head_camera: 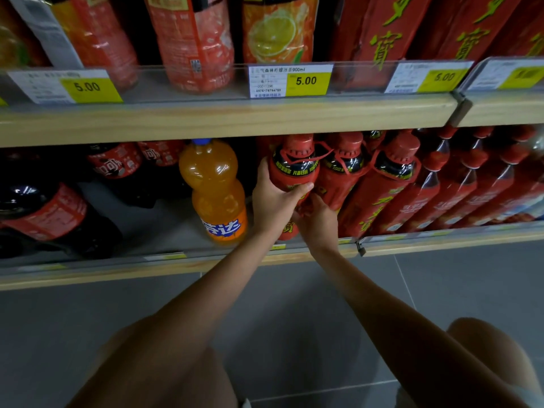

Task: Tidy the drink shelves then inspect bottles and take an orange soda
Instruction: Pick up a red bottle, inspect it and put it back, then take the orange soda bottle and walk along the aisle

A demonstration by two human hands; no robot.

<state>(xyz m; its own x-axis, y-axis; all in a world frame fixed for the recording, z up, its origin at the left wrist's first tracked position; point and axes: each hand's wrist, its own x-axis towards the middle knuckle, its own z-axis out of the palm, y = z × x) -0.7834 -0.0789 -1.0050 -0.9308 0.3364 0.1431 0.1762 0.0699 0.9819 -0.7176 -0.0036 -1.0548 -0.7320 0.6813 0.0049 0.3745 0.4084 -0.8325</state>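
Both of my hands are on one red-wrapped bottle [294, 169] at the front of the lower shelf [176, 260]. My left hand [275, 198] wraps its shoulder, thumb up the left side and fingers curled across the front just under the black neck band. My right hand [316, 222] sits directly below and touching the left, fingers curled against the bottle's body. Whether the base rests on the shelf or is lifted clear, I cannot tell, since my hands cover it.

The orange soda [215, 189] stands upright just to the left of my left hand, near it but not touching, with a blue cap and a blue-and-white label low on its body. Farther left of that lie dark cola bottles [44, 213] with red labels, tilted and well apart from my hands.

To the right of my right hand a packed row of red bottles [382, 187] leans together, the nearest one right beside the bottle I hold. Above my hands runs the wooden upper shelf edge [235, 113], with a yellow price tag [291, 81] reading 5.00 straight over them. More orange and red bottles stand behind it. Below my forearms is grey tiled floor [294, 319].
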